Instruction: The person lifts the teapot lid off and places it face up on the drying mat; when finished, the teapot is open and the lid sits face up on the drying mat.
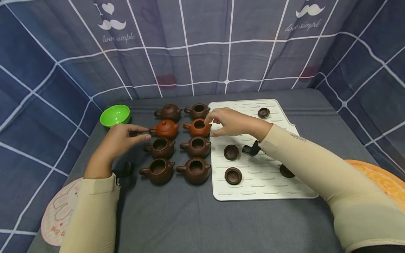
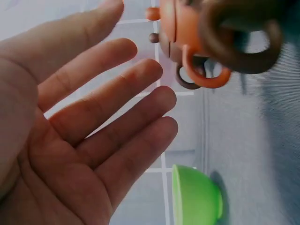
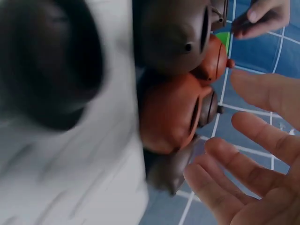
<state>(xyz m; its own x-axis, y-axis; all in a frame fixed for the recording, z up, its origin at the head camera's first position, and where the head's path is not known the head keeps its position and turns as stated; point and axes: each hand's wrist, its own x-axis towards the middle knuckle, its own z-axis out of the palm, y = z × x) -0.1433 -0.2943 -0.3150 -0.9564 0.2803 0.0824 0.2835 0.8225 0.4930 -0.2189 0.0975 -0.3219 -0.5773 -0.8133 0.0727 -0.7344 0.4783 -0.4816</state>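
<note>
Two columns of small clay teapots stand on the grey cloth. My left hand [image 1: 121, 140] is beside the handle of a lidded orange teapot [image 1: 165, 129], its fingers extended and holding nothing, as the left wrist view also shows. Over the right column, my right hand [image 1: 229, 121] is close to a lidless orange teapot [image 1: 197, 128]; its fingers are loosely bent and nothing lies between them in the right wrist view. A lidded brown teapot [image 1: 169, 112] stands at the back left. The other brown teapots, such as the front one [image 1: 195, 171], show open tops.
Several brown lids, one of them a round lid [image 1: 233, 175], lie on a white ridged mat [image 1: 221, 193] at right, partly under my right forearm. A green bowl [image 1: 115, 115] sits back left. A pink round mat [image 1: 52, 225] and an orange round mat [image 1: 379, 175] lie at the sides.
</note>
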